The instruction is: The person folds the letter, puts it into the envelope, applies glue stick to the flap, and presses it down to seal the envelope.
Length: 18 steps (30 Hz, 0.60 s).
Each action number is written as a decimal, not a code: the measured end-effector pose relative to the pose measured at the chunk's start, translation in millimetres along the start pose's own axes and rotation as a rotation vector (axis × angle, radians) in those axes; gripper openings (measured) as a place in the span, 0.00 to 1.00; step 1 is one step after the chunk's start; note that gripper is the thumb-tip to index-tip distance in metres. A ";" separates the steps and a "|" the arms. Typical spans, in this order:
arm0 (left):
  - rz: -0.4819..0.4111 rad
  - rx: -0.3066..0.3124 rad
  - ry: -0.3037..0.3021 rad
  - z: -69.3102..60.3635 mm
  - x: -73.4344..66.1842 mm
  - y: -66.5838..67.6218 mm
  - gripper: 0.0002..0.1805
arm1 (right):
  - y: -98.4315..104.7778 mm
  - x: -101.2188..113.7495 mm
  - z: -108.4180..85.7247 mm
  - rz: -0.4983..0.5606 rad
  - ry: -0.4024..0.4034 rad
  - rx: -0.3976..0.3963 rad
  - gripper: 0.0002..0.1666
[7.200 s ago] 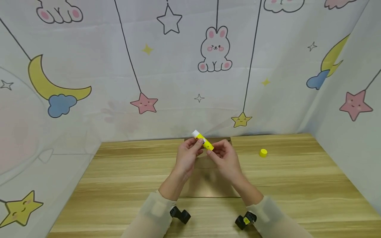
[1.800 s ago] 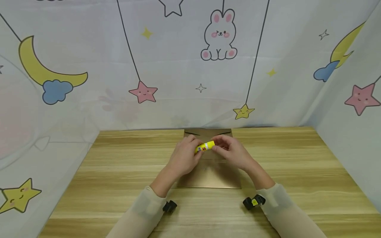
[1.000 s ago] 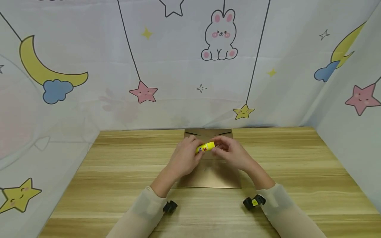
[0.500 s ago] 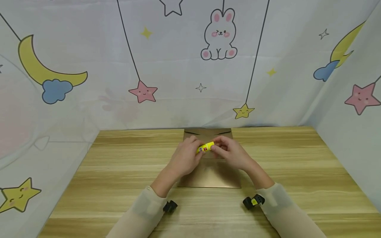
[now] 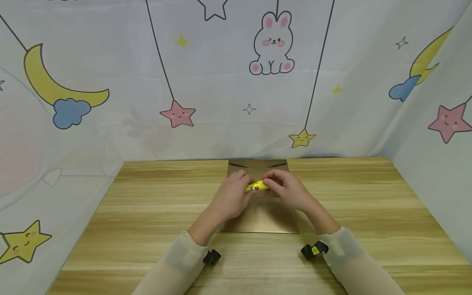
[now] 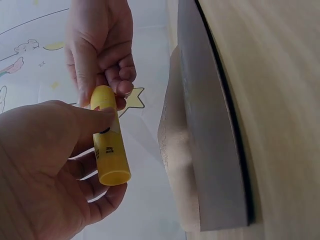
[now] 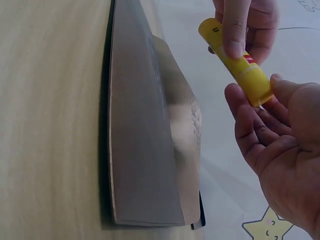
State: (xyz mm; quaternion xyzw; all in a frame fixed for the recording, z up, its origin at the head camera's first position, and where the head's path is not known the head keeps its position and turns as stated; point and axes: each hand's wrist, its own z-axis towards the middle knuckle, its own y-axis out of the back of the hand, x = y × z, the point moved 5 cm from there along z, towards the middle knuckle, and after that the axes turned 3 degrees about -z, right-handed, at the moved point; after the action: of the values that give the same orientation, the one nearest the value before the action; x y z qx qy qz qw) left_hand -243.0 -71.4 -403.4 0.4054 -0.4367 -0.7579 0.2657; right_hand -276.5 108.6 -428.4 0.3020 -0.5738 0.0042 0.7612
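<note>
A yellow glue stick [image 5: 256, 186] is held above the envelope, its yellow cap [image 7: 256, 86] seated on one end. My left hand [image 5: 230, 194] grips the body, thumb on one side and fingers behind, as the left wrist view shows. With thumb and fingertips my right hand [image 5: 289, 190] pinches the capped end. Below both hands lies a bronze-brown envelope [image 5: 262, 219], partly covered by them in the head view. Its flap [image 6: 177, 145] stands away from the body at the far side, with shiny streaks along the edge.
The envelope lies on a wood-grain table [image 5: 155, 205], near its back edge. A white cloth [image 5: 214, 82] printed with stars, moons and a rabbit hangs behind and at both sides. Black cameras [image 5: 313, 250] sit at both wrists.
The cap, which stood on the table at the right earlier, is now on the glue stick. The pale band between cap and body has disappeared from sight in the last second.
</note>
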 end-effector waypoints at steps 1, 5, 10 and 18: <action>-0.004 0.001 0.003 0.4 -0.2 -0.2 0.15 | 0.2 0.5 -0.1 -0.002 0.000 -0.001 0.11; -0.019 -0.002 0.025 0.9 1.4 0.3 0.16 | -0.1 3.3 -0.4 0.005 0.009 0.012 0.14; -0.023 0.006 0.034 1.0 2.4 0.2 0.16 | -1.5 5.5 -2.0 -0.034 0.008 0.020 0.14; -0.028 0.003 0.048 1.0 3.8 -1.6 0.16 | -4.5 3.6 -1.3 -0.051 -0.017 0.007 0.12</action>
State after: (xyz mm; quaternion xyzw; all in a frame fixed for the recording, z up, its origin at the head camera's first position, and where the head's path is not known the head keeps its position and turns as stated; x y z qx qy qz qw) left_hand -245.9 -73.0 -406.0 0.4300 -0.4255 -0.7510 0.2647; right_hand -272.5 104.3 -427.5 0.3190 -0.5723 -0.0158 0.7553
